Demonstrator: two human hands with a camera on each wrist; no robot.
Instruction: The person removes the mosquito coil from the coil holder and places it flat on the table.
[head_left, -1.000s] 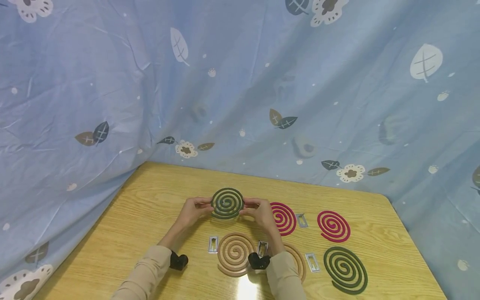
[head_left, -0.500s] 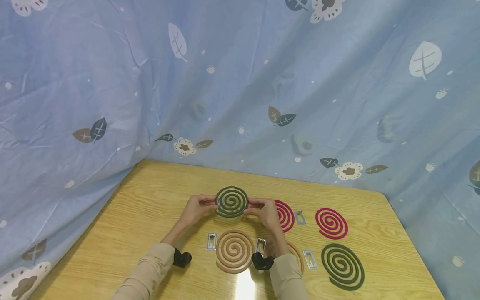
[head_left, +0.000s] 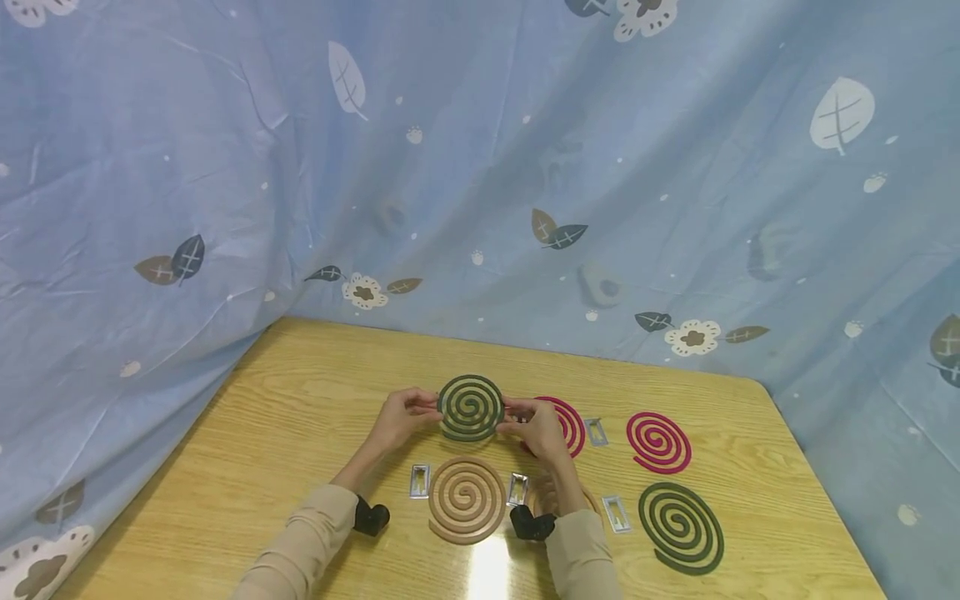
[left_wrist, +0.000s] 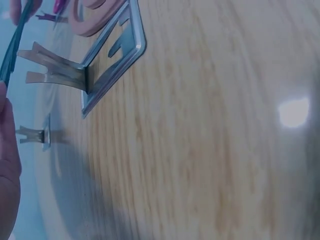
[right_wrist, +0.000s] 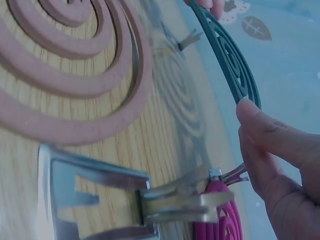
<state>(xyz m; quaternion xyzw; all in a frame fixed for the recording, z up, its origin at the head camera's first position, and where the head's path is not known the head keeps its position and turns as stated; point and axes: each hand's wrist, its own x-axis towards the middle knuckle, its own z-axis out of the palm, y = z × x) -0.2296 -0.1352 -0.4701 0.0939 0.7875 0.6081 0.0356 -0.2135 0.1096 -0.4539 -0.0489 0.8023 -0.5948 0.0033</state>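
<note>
Both hands hold a dark green mosquito coil (head_left: 470, 407) by opposite edges. In the head view my left hand (head_left: 405, 417) pinches its left edge. My right hand (head_left: 542, 427) pinches the right edge between thumb and fingers. The right wrist view catches this green coil (right_wrist: 232, 60) nearly edge-on, raised off the table with its shadow below. A metal coil stand (left_wrist: 32, 135) with an upturned forked prong stands beyond it in the left wrist view. Closer to me lies a tan coil (head_left: 467, 497), with metal stands to its left (head_left: 413, 482) and right (head_left: 512, 490).
Under the right forearm a second tan coil (head_left: 546, 497) is partly hidden. Farther right lie two magenta coils, one (head_left: 657, 442) fully visible, another green coil (head_left: 679, 524), and more stands (head_left: 607, 514). A blue patterned curtain (head_left: 480, 183) hangs behind the wooden table (head_left: 322, 367).
Both hands have shifted the held green coil a little to the right over the table. The coils and stands lying there keep their places, while the head view has drifted slightly.
</note>
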